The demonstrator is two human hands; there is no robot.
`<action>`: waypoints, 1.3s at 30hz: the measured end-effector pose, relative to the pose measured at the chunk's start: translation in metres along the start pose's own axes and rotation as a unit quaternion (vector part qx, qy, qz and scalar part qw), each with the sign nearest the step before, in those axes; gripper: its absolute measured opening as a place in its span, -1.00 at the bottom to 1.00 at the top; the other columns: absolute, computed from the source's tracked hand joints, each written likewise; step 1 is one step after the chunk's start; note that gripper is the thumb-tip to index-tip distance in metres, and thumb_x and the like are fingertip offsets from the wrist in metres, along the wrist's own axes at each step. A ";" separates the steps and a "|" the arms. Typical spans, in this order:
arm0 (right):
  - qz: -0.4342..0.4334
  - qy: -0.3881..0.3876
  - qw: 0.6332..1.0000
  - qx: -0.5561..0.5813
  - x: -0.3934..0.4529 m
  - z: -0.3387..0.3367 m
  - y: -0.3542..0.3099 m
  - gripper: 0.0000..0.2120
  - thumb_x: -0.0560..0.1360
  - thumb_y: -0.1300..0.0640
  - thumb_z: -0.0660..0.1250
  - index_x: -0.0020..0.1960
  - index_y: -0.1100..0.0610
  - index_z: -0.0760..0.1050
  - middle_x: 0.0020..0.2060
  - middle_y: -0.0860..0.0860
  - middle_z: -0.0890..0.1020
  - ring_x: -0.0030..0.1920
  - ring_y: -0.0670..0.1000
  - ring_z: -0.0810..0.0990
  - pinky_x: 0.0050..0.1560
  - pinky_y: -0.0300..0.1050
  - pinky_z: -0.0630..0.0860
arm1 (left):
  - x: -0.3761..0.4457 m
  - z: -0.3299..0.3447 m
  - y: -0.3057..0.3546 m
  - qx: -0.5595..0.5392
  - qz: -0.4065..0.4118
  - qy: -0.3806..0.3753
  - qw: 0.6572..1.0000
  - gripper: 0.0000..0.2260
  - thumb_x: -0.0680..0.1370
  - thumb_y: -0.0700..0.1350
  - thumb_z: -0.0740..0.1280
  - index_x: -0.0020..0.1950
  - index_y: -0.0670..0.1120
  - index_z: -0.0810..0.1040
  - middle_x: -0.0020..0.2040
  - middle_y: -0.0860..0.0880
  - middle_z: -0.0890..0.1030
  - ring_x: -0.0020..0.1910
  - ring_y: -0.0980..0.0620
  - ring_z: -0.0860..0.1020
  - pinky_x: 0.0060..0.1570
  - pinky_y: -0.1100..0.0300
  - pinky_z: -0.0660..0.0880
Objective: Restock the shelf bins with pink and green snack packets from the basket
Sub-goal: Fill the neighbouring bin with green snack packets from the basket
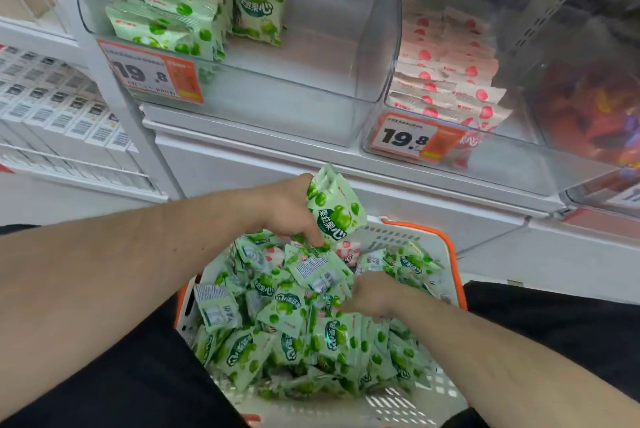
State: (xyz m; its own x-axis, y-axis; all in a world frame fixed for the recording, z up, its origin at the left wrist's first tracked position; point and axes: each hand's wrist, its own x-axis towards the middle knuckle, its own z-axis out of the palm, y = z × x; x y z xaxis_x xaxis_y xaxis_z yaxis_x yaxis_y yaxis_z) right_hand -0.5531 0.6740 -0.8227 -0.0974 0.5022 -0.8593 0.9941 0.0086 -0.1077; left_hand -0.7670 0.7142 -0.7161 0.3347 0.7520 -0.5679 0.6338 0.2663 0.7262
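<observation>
Left hand (289, 211) grips a stack of green packets (334, 209) above the basket (446, 254) far rim. Right hand (372, 292) digs into the pile, apparently pinching one. Risk: loose stack fans out, drops back; pink packets (346, 249) stay buried.

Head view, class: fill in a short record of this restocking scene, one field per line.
left hand: grips a stack of green packets
right hand: reaching into the basket pile, grip unclear
basket: mostly green packets, a few pink
left bin: green packets, half filled
right bin: pink packets
</observation>
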 end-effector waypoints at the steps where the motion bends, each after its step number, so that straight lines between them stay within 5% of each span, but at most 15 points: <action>1: 0.015 -0.005 0.998 -0.065 0.005 0.010 -0.003 -0.56 0.44 -0.25 0.37 -0.14 0.16 0.48 -0.20 0.06 0.56 -0.23 0.05 0.55 -0.18 -0.12 0.52 | 0.001 0.000 -0.002 0.000 -0.003 -0.005 1.000 -0.45 0.34 -0.23 0.56 0.21 -0.02 0.36 0.06 -0.06 0.61 -0.01 -0.05 0.63 -0.21 0.06 0.64; 5: 0.050 0.017 0.998 -0.039 0.026 0.044 -0.010 -0.57 0.35 -0.10 0.53 0.01 0.14 0.47 -0.20 0.00 0.51 -0.16 0.05 0.54 -0.20 -0.10 0.53 | 0.002 -0.001 -0.005 -0.009 -0.019 -0.011 1.000 -0.50 0.36 -0.25 0.55 0.19 -0.03 0.39 0.04 -0.07 0.61 -0.07 -0.01 0.61 -0.33 0.18 0.56; 11: 0.002 0.089 0.986 0.138 0.021 0.018 -0.011 -0.51 0.47 0.21 0.45 0.37 0.19 0.45 0.20 0.12 0.53 0.01 0.04 0.53 -0.01 -0.15 0.54 | 0.002 -0.008 -0.008 -0.058 -0.040 0.008 0.997 -0.42 0.36 -0.26 0.55 0.25 0.02 0.34 0.08 -0.04 0.58 -0.15 0.06 0.54 -0.46 0.29 0.46; 13: -0.056 0.107 0.987 0.108 -0.001 -0.008 -0.012 -0.62 0.50 0.19 0.41 0.30 0.17 0.51 0.15 0.09 0.56 -0.02 0.03 0.56 -0.02 -0.15 0.53 | 0.001 -0.013 -0.006 -0.077 -0.038 0.025 0.996 -0.40 0.36 -0.27 0.55 0.27 0.02 0.35 0.07 -0.06 0.59 -0.18 0.03 0.53 -0.45 0.25 0.43; 17: -0.189 0.147 0.969 0.059 -0.061 -0.062 -0.022 -0.89 0.55 0.11 0.35 0.05 0.08 0.59 -0.23 -0.13 0.53 -0.40 -0.25 0.46 -0.36 -0.31 0.38 | -0.005 -0.021 -0.002 -0.141 -0.027 0.047 0.988 -0.56 0.38 -0.35 0.51 0.07 0.02 0.43 -0.03 -0.07 0.60 -0.27 0.04 0.47 -0.43 0.24 0.31; 23: -0.323 0.307 0.878 0.176 -0.119 -0.113 -0.050 -0.89 0.57 0.18 0.32 -0.13 0.04 0.54 -0.42 -0.17 0.51 -0.39 -0.17 0.45 -0.30 -0.17 0.43 | -0.009 -0.023 0.007 -0.162 -0.009 0.040 0.986 -0.65 0.35 -0.43 0.39 0.02 -0.10 0.47 -0.20 -0.13 0.50 -0.38 0.01 0.36 -0.44 0.24 0.22; 25: -0.352 0.394 0.841 0.115 -0.123 -0.121 -0.061 -0.85 0.57 0.06 0.27 -0.12 0.10 0.50 -0.37 -0.11 0.52 -0.31 -0.06 0.49 -0.24 -0.06 0.45 | -0.013 -0.026 0.014 -0.154 0.019 0.028 0.988 -0.65 0.38 -0.47 0.26 0.00 -0.07 0.43 -0.26 -0.11 0.41 -0.39 0.04 0.28 -0.40 0.21 0.18; 28: -0.345 0.566 0.749 0.003 -0.121 -0.125 -0.074 -0.63 0.53 -0.16 0.18 -0.10 0.14 0.52 -0.34 0.00 0.56 -0.31 0.08 0.55 -0.31 -0.04 0.50 | -0.025 -0.035 0.025 -0.171 0.057 0.001 0.984 -0.54 0.40 -0.52 0.27 0.03 0.03 0.40 -0.24 -0.06 0.47 -0.30 0.00 0.40 -0.36 0.16 0.28; 31: -0.338 0.676 0.654 -0.002 -0.121 -0.128 -0.089 -0.65 0.48 -0.16 0.25 -0.14 0.15 0.53 -0.35 0.00 0.59 -0.37 0.08 0.57 -0.38 -0.16 0.46 | -0.039 -0.047 0.029 -0.184 0.101 -0.017 0.977 -0.40 0.30 -0.51 0.37 0.14 0.07 0.38 -0.09 -0.13 0.53 -0.13 -0.05 0.49 -0.18 0.05 0.40; 35: -0.322 0.701 0.636 0.023 -0.129 -0.139 -0.107 -0.62 0.43 -0.23 0.26 -0.13 0.11 0.50 -0.36 0.00 0.59 -0.40 0.11 0.56 -0.42 -0.14 0.46 | -0.049 -0.075 0.021 -0.250 0.129 -0.105 0.954 -0.17 0.06 -0.39 0.37 0.33 -0.07 0.34 0.18 -0.35 0.48 0.03 -0.18 0.48 -0.13 -0.01 0.38; 39: -0.333 0.704 0.625 0.057 -0.131 -0.150 -0.126 -0.58 0.38 -0.26 0.29 0.00 0.07 0.49 -0.35 -0.11 0.51 -0.37 0.02 0.55 -0.36 -0.24 0.38 | -0.062 -0.083 0.030 -0.247 0.133 -0.074 0.957 -0.33 0.16 -0.18 0.55 0.22 0.02 0.43 0.01 -0.01 0.62 -0.05 -0.01 0.58 -0.02 0.01 0.45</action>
State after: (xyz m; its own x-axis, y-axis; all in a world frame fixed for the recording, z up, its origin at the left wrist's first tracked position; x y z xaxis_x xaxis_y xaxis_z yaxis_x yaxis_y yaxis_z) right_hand -0.6587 0.7363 -0.6214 -0.2710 0.6831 0.6782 0.7372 0.6003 -0.3102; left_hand -0.8268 0.7258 -0.6269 0.5575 0.7483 -0.3595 0.1185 0.3569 0.9266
